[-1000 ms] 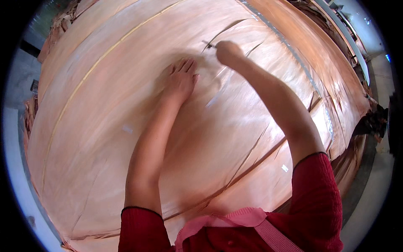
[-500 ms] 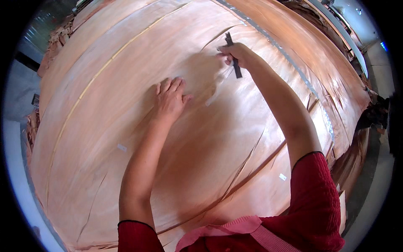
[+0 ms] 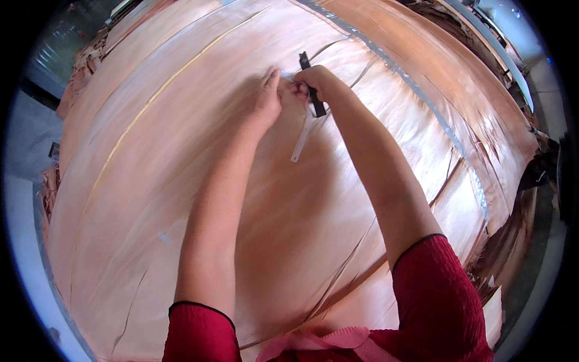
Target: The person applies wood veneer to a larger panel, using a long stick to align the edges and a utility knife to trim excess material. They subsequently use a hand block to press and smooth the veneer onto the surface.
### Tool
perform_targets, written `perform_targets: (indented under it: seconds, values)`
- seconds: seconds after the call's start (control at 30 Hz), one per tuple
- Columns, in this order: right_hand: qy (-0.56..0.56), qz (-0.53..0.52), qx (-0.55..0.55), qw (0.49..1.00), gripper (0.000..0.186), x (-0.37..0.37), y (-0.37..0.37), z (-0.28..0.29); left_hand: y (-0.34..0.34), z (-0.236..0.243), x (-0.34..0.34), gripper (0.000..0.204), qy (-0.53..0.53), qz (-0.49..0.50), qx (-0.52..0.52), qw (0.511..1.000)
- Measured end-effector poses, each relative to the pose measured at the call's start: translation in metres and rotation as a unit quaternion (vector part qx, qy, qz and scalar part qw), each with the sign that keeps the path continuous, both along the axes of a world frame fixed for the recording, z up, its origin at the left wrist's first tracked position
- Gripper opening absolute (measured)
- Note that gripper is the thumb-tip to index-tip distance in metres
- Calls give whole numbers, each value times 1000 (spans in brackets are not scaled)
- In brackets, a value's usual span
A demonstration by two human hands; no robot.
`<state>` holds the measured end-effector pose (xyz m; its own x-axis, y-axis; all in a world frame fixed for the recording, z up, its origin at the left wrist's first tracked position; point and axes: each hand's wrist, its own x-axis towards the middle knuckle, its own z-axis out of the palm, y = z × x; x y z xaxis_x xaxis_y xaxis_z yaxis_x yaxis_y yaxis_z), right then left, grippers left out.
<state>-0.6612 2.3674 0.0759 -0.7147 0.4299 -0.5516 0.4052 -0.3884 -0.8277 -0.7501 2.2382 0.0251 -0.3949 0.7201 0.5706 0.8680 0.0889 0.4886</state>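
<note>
Spread beneath both arms, filling most of the view: a broad pinkish-tan sheet (image 3: 132, 199), thin and wood-like. Reaching in over it from below, in dark red sleeves (image 3: 440, 295), two bare forearms (image 3: 374, 160). Along the right side, a long grey speckled band (image 3: 398, 71); along the left, a thin yellow line (image 3: 157, 93). Nearer the body, a dark split (image 3: 341, 274) in the surface. Left hand (image 3: 268, 99) over the sheet, fingers straight and together, tips pointing away from the body, apparently around nothing; cannot tell contact with the sheet. Just beside, right hand (image 3: 313, 83) with fingers curled around a dark bar (image 3: 318, 107). Gripped at mid-length, tilted, with one end jutting past the knuckles and the other below the palm toward the body; fingertips to the left of it. Just below the grip, a narrow pale strip (image 3: 300, 142), upper end close to the dark bar; cannot tell whether pinched or merely lying loose. Toward the lower left, a tiny pale patch (image 3: 164, 237) on the sheet.
</note>
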Motion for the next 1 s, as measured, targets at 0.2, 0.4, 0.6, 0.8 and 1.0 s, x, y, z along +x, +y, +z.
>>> perform_targets:
  seconds: [0.2, 0.4, 0.6, 0.8, 1.0]
  values:
    - [-27, 29, -28, 999, 18, 15, 26, 0, 18, 36, 41, 37, 88, 0, -236, 968]
    - [-74, 187, 503, 841, 15, 67, 76, 47, 19, 38, 32, 43, 237, 1, -365, 900]
    - [90, 19, 173, 981, 29, 184, 67, 97, 23, 44, 98, 55, 99, -73, -219, 968]
    - [46, 2, 109, 993, 19, 169, 49, 53, 23, 35, 132, 54, 130, -88, -251, 955]
    - [-119, -10, 181, 976, 21, 132, 47, 13, 44, 33, 129, 43, 3, -29, -167, 986]
